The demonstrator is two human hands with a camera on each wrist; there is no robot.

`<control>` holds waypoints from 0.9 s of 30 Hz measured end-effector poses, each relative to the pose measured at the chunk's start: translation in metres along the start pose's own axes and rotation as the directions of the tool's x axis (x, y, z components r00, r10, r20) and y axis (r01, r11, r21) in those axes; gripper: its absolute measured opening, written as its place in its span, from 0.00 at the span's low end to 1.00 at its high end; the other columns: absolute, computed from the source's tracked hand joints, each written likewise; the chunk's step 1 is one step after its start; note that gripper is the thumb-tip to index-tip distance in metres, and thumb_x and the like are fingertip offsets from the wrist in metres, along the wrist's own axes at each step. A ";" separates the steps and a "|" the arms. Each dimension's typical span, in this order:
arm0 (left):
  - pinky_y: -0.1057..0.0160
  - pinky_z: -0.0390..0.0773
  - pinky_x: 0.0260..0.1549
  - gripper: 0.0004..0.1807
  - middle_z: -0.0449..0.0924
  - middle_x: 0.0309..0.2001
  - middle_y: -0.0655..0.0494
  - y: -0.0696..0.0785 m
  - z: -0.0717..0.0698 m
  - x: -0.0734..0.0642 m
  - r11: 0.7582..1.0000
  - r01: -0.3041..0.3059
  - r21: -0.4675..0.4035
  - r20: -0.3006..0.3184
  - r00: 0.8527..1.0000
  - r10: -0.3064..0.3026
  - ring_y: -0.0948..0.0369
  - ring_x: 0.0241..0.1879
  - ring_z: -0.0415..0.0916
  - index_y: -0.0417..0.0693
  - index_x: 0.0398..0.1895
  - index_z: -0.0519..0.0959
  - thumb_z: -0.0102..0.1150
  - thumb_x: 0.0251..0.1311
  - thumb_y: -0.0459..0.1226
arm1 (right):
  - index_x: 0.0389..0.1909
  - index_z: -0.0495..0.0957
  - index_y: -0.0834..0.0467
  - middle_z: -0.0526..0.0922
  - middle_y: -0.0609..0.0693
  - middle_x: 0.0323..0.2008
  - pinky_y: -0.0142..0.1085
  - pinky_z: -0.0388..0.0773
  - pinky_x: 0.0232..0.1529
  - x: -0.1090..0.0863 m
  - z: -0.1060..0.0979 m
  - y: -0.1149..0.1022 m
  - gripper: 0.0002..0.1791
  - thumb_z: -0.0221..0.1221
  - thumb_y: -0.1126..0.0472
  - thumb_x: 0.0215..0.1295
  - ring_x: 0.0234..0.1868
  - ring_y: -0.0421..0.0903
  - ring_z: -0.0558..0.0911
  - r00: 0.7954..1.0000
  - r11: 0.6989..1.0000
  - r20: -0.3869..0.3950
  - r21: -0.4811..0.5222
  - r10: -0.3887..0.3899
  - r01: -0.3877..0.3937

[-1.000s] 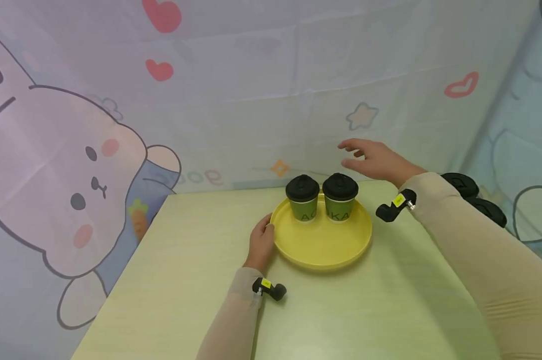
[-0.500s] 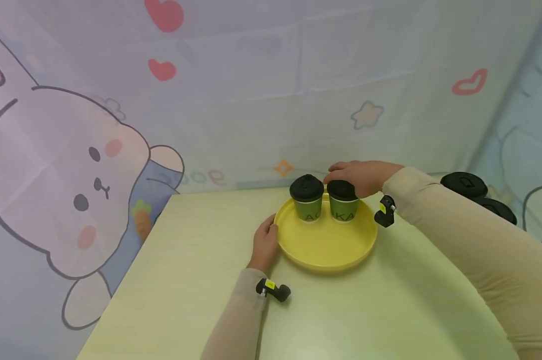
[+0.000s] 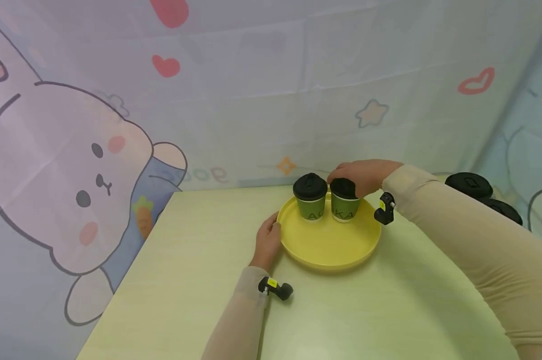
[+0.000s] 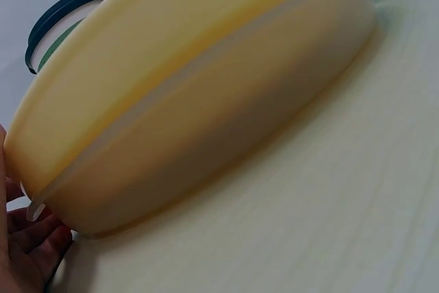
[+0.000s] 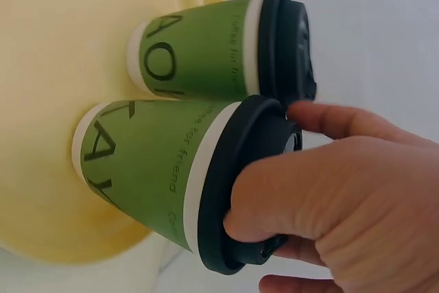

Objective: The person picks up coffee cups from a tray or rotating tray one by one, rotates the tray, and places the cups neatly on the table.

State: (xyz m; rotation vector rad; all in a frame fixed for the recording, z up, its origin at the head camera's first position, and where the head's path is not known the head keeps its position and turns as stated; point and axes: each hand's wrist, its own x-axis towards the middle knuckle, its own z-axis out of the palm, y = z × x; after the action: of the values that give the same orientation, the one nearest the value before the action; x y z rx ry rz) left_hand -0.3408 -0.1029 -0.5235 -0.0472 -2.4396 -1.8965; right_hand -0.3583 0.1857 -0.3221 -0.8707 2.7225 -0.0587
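Observation:
A round yellow tray (image 3: 327, 252) bears two green paper cups with black lids, upright and side by side near its far rim. My left hand (image 3: 267, 242) holds the tray's left edge; in the left wrist view its fingers (image 4: 41, 241) reach around the rim. From above, my right hand (image 3: 365, 175) grips the right cup (image 3: 345, 209) by its black lid (image 5: 226, 176). The right wrist view shows the thumb on the near side of that lid and the index finger beyond it, close to the left cup (image 5: 199, 53).
The tray is on a pale wooden table (image 3: 198, 280). Behind stands a cloth backdrop (image 3: 252, 100) printed with a rabbit, hearts and a star. Black rounded objects (image 3: 469, 184) stand past the table's right side, beside the right forearm.
My right hand has come down from above the cups and taken hold of the right cup's lid. The left hand keeps its hold on the tray, and the cups stay in place.

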 end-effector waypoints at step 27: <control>0.52 0.61 0.71 0.25 0.72 0.69 0.55 0.005 0.008 0.001 0.999 -0.032 0.025 0.031 0.999 0.031 0.55 0.72 0.63 0.53 0.70 0.73 0.41 0.74 0.44 | 0.61 0.69 0.72 0.77 0.69 0.54 0.45 0.82 0.29 -0.078 -0.049 0.054 0.41 0.55 0.38 0.68 0.27 0.53 0.82 0.926 0.917 0.079 0.129 0.370 -0.378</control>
State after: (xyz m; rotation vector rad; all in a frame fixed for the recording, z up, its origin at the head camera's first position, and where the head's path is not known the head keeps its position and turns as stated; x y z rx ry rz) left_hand -0.3414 -0.0935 -0.5202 -0.1147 -2.4669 -1.8656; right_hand -0.3412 0.2722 -0.2618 -0.2966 2.7434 -0.1456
